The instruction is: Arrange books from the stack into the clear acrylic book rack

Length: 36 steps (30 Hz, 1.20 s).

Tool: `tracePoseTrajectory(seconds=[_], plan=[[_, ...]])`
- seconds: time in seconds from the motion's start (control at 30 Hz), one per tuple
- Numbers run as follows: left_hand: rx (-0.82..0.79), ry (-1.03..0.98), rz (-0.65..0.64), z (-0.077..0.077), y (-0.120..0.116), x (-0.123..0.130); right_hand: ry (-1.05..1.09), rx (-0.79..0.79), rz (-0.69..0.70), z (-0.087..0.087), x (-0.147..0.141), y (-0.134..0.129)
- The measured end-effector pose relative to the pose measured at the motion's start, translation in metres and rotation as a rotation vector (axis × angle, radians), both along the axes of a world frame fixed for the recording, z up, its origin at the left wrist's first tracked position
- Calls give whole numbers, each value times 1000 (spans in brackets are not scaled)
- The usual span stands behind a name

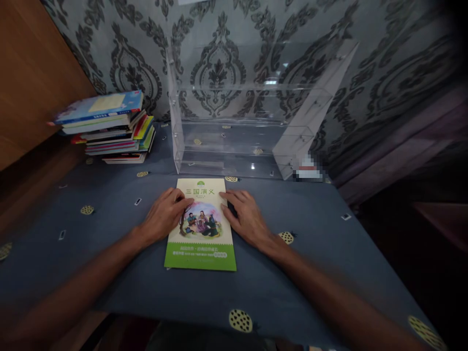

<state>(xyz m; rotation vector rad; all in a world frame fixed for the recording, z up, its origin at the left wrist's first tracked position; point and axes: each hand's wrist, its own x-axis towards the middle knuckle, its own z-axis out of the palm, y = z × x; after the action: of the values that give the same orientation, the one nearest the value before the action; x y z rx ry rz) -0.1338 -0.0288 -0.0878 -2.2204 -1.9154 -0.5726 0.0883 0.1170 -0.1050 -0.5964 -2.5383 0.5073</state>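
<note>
Green and cream, a slim book (206, 220) lies flat in front of you, cover up, on a surface (127, 287) spread with dark blue cloth printed with yellow fruit. Its title, 三国演义, is at the far end and its green band at the near end, so the cover reads upright from where you sit or stand. Below the title is a round picture of seated figures.

Your left hand (160, 215) rests at the book's left edge, thumb over the cover. Your right hand (249, 215) is at the right edge, fingertips against it or just beside it; the contact is hard to tell. The grip of each hand is relaxed, not closed around the book. Placed on opposite sides, the hands seem to keep it steady and straight, and the surface bears its weight.

Just beyond the book is a see-through plastic rack (315, 111) with tiered ledges, its front facing you, near a patterned wall (219, 29). To its left, a pile of books (117, 132) lies flat in an uneven stack, spines and edges jutting at different angles. By the rack's right foot is a small pixelated item (310, 168), too obscured to name.
</note>
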Motion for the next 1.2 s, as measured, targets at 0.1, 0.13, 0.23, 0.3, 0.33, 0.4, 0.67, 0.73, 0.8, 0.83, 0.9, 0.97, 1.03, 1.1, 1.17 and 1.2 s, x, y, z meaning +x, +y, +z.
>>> tracePoseTrajectory(seconds=[0.1, 0.13, 0.23, 0.3, 0.33, 0.4, 0.67, 0.73, 0.8, 0.83, 0.9, 0.97, 1.03, 1.1, 1.17, 1.2], plan=[[4, -3, 5, 0, 0, 0, 53, -42, -17, 5, 2, -3], [-3, -8, 11, 1, 0, 0, 77, -60, -22, 5, 3, -3], [-19, -19, 14, 3, 2, 0, 137, -103, -29, 5, 4, -4], [-19, -27, 5, 5, 2, 0, 156, -117, -36, 4, 4, -6], [-14, -41, 1, 5, 3, 1, 158, -126, -46, 3, 4, -7], [-7, -89, 2, 5, 3, 2, 144, -152, -73, 4, 4, -9], [-9, -149, 86, -13, 12, 2, 44, -182, -98, 15, 9, -15], [-21, -91, 110, -15, 16, 9, 57, -173, -83, 16, 10, -18], [-46, -5, 133, -14, 19, 19, 66, -171, -75, 16, 10, -22], [-68, 41, 140, -14, 21, 25, 68, -172, -64, 15, 9, -24], [-109, 130, 151, -14, 23, 37, 75, -174, -26, 14, 9, -30], [-138, 196, 163, -16, 23, 47, 88, -173, 23, 14, 9, -36], [-168, 239, 184, -19, 22, 54, 94, -178, 65, 13, 9, -39], [-193, 264, 192, -22, 21, 56, 90, -201, 77, 14, 10, -39], [-199, 274, 179, -26, 19, 54, 87, -242, 51, 16, 10, -36], [-199, 276, 163, -27, 17, 51, 90, -264, 24, 18, 10, -33]])
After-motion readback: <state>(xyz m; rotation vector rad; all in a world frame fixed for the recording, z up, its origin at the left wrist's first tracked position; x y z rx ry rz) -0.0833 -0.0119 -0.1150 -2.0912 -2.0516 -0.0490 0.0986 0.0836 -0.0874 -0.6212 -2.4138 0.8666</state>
